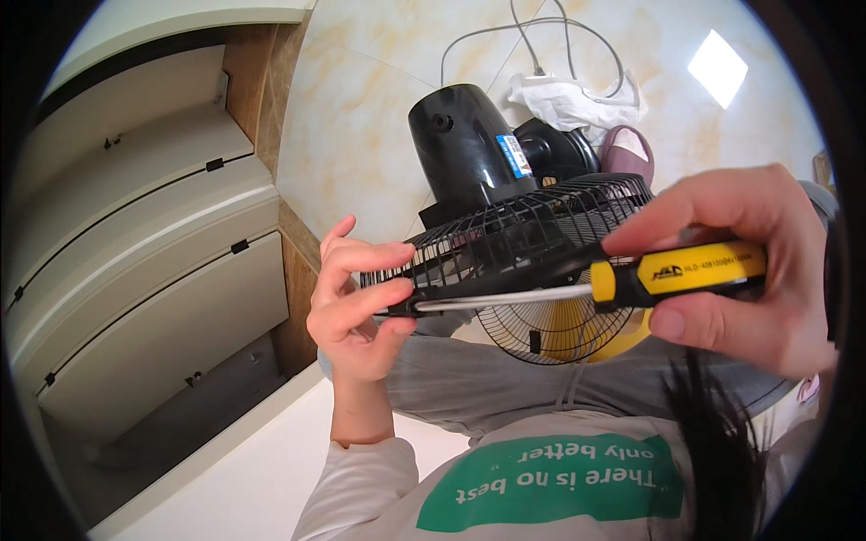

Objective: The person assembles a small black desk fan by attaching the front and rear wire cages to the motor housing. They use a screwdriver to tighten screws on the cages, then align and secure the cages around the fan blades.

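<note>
Across my lap lies a black electric fan, its motor housing [458,144] pointing away from me and its wire grille [487,225] nearest my hands. My right hand [753,261] grips a screwdriver [699,270] with a yellow and black handle. The metal shaft runs leftward along the grille's dark rim, and its tip meets a small black piece at the rim's left end. There my left hand [361,302] pinches the rim and that piece between thumb and fingers. Whether a screw sits under the tip is hidden. Below the grille, part of a yellow fan blade [568,329] shows through the wires.
Beyond the fan, a white plastic bag [577,101] and a grey cable [483,34] lie on the tiled floor. A purple slipper [629,151] is beside the fan's base. White cabinets [171,325] with dark hinges line the left side.
</note>
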Tool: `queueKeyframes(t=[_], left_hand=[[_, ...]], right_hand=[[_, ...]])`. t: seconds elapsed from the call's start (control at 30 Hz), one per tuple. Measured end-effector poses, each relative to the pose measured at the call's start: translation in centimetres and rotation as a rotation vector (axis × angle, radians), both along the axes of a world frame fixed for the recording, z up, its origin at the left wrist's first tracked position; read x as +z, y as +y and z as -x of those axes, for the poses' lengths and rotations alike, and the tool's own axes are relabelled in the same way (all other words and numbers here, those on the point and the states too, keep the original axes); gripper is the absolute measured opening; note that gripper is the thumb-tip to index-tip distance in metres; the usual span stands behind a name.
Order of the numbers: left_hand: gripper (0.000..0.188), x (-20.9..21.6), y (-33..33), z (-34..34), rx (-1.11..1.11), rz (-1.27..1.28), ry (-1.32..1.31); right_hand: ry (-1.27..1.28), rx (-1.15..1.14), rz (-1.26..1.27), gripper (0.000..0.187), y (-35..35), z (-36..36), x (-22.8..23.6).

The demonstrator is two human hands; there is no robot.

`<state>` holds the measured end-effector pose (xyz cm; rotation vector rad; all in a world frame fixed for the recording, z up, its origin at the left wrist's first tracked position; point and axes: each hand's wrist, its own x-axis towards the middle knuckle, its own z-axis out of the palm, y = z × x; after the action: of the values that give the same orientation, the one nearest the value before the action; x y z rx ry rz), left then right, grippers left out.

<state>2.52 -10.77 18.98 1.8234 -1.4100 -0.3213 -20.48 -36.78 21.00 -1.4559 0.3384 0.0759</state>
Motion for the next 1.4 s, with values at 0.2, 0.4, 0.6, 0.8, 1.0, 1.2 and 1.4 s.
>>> queueKeyframes(t=[0.2,0.4,0.6,0.8,1.0,1.2,1.4], left_hand=[[0.032,0.0,-0.2,-0.1,0.035,0.026,0.045],[0.03,0.4,-0.4,0.0,0.027,-0.002,0.071],[0.028,0.6,-0.8,-0.5,-0.029,-0.008,0.083],[0.03,0.9,-1.0,-0.9,-0.066,-0.017,0.079],[0.028,0.9,-1.0,-0.7,-0.115,-0.015,0.056],[0.029,0.9,-1.2,-0.5,-0.098,-0.032,-0.009],[0.029,1.2,-1.3,-0.3,-0.096,-0.058,0.002]], right_hand=[[-0.071,0.262,0.262,0.047,-1.5,1.1,-0.9],[-0.118,0.319,0.538,0.058,-1.7,0.8,-0.5],[-0.001,0.416,0.538,0.054,-2.5,1.1,1.1],[-0.201,0.141,0.609,0.054,-0.4,1.1,0.3],[0.253,-0.072,0.079,0.04,-0.4,0.2,0.9],[0.594,-0.204,-0.302,0.039,-0.6,-3.2,1.4],[0.311,0.232,-0.032,0.036,-1.0,-2.3,0.5]])
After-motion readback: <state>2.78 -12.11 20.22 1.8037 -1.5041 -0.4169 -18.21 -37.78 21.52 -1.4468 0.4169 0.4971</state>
